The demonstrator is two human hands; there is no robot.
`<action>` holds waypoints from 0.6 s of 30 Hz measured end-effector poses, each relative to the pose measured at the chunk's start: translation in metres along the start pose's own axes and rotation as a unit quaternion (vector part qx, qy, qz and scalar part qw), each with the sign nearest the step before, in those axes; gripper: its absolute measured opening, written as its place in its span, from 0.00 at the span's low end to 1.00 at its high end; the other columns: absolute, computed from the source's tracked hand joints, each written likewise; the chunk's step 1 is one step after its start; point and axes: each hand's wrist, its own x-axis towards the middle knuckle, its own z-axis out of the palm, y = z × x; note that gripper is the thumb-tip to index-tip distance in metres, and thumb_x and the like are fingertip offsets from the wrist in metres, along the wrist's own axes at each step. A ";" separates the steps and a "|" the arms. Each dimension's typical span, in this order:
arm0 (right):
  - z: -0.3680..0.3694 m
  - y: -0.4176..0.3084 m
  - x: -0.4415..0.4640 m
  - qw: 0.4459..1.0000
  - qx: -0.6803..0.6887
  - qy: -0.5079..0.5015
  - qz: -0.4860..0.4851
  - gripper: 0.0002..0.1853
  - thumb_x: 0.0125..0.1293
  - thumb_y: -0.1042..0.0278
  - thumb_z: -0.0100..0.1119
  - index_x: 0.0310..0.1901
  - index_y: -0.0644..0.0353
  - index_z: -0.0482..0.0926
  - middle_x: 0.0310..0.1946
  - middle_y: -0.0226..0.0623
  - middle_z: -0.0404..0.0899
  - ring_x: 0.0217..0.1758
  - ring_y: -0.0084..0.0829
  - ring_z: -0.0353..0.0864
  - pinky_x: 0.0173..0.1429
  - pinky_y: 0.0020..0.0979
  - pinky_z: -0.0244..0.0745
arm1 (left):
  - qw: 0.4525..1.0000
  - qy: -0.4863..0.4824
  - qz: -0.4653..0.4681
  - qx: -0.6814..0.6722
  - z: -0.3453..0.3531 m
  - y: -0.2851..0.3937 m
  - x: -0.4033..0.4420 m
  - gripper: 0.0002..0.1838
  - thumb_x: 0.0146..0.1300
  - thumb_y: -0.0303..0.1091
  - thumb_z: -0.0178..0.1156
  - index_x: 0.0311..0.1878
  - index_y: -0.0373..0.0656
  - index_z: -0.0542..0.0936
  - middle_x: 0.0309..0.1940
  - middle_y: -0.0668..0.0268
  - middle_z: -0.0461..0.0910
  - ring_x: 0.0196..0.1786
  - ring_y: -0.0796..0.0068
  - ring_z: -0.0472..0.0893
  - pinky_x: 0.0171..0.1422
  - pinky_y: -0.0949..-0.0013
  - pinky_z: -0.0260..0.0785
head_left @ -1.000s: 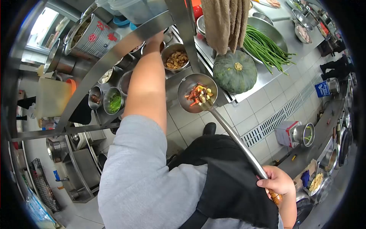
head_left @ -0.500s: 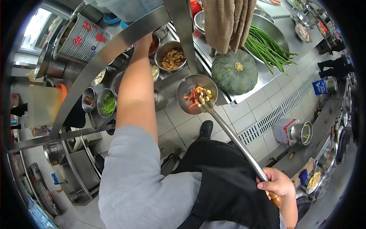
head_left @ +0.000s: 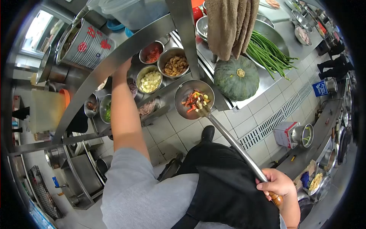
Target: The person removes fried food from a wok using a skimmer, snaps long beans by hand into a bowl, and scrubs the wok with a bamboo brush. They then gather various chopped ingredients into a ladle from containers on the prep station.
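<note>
My right hand [head_left: 278,184] is wrapped round the wooden grip of a long metal ladle [head_left: 235,143]. In the ladle's bowl lie chopped red and yellow pieces [head_left: 194,101] and some dark bits. My left hand [head_left: 124,67] reaches in among the metal bowls on the rack, its fingers mostly hidden behind the curved steel bar [head_left: 110,57]. Close to it are a bowl of sliced red pepper [head_left: 153,54], a bowl of pale yellow diced pieces [head_left: 149,81] and a bowl of browned slices [head_left: 174,65]. Chopped greens [head_left: 108,112] show partly behind my left forearm.
A green pumpkin [head_left: 236,78] sits at the counter corner beside a hanging brown towel [head_left: 225,28]. Long green beans [head_left: 267,55] lie in a large bowl behind it. A large printed can [head_left: 87,45] stands at upper left. A drain grate [head_left: 274,118] crosses the tiled floor.
My left hand has moved leftward, away from the red pepper bowl, uncovering it and the yellow dice. The view has shifted slightly. My right hand keeps its hold on the ladle.
</note>
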 end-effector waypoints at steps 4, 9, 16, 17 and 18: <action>0.002 -0.001 0.000 1.000 0.006 -0.008 0.002 0.09 0.59 0.74 0.64 0.32 0.61 0.71 0.14 0.28 0.69 0.13 0.22 0.68 0.19 0.24 0.66 | 0.999 -0.001 0.016 -0.046 -0.009 0.014 0.032 0.22 0.64 0.47 0.59 0.55 0.42 0.79 0.44 0.54 0.82 0.47 0.58 0.80 0.53 0.60 0.70; 0.010 -0.003 0.001 1.000 0.016 -0.010 0.007 0.10 0.60 0.72 0.65 0.32 0.60 0.71 0.14 0.28 0.69 0.14 0.21 0.69 0.20 0.25 0.66 | 0.987 -0.109 0.021 -0.119 0.066 0.065 0.104 0.22 0.64 0.47 0.60 0.55 0.42 0.79 0.43 0.55 0.82 0.46 0.59 0.80 0.52 0.61 0.70; 0.016 -0.003 -0.005 1.000 0.024 0.002 0.018 0.10 0.62 0.70 0.64 0.33 0.62 0.71 0.16 0.29 0.70 0.16 0.21 0.70 0.21 0.25 0.65 | 0.977 -0.202 -0.023 -0.063 0.126 0.106 0.128 0.22 0.63 0.47 0.60 0.54 0.43 0.80 0.42 0.56 0.82 0.44 0.61 0.80 0.50 0.62 0.70; 0.016 -0.003 -0.004 0.999 0.025 0.000 0.019 0.10 0.62 0.70 0.64 0.33 0.62 0.71 0.16 0.29 0.70 0.16 0.21 0.70 0.21 0.25 0.65 | 0.978 -0.199 -0.022 -0.064 0.128 0.108 0.129 0.22 0.63 0.47 0.60 0.54 0.43 0.80 0.42 0.56 0.82 0.44 0.61 0.80 0.50 0.62 0.70; 0.015 -0.004 -0.004 1.000 0.025 -0.004 0.018 0.10 0.62 0.70 0.64 0.33 0.62 0.71 0.16 0.29 0.70 0.16 0.21 0.70 0.21 0.25 0.66 | 0.978 -0.199 -0.021 -0.064 0.128 0.108 0.129 0.22 0.63 0.47 0.60 0.54 0.43 0.80 0.41 0.56 0.82 0.44 0.61 0.80 0.50 0.62 0.70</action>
